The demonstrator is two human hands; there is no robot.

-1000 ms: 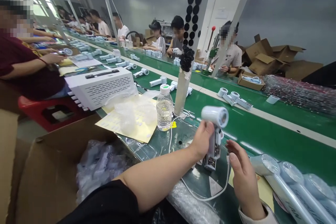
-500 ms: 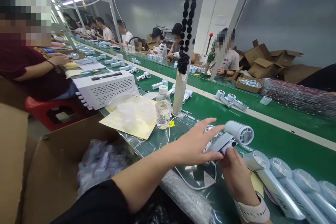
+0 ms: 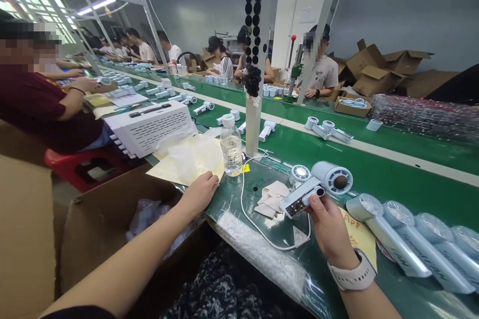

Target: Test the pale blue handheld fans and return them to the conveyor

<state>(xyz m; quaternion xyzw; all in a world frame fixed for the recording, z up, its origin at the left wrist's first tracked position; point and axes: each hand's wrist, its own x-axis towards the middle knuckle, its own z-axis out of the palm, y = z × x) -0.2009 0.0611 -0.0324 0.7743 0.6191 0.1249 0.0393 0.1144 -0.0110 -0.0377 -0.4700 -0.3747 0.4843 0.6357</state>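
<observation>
Conveyor: green belt (image 3: 381,167) runs along the bench's far side, bearing loose light-blue fan units.
Carton: open cardboard box (image 3: 93,209) stands below the bench edge at left, with clear plastic inside.
Case: white vented case (image 3: 157,129) sits beyond the yellow sheet (image 3: 162,173).
Finished row: four light-blue fans (image 3: 402,249) lie side by side, right of the right hand.
Held unit: light-blue fan (image 3: 326,172) is above the bench, tilted, its handle open and circuit board exposed.
Right hand (image 3: 331,227): thumb and fingers pinch the fan near where handle meets head.
Left hand (image 3: 204,190): fingers curl together at the sheet's near edge; whether they grip it cannot be told.
Bottle: clear bottle (image 3: 231,154) stands upright just beyond the left hand.
Scraps: pale paper pieces (image 3: 275,199) lie beside the fan's handle.
Cable: white cable (image 3: 258,232) loops around the scraps.
</observation>
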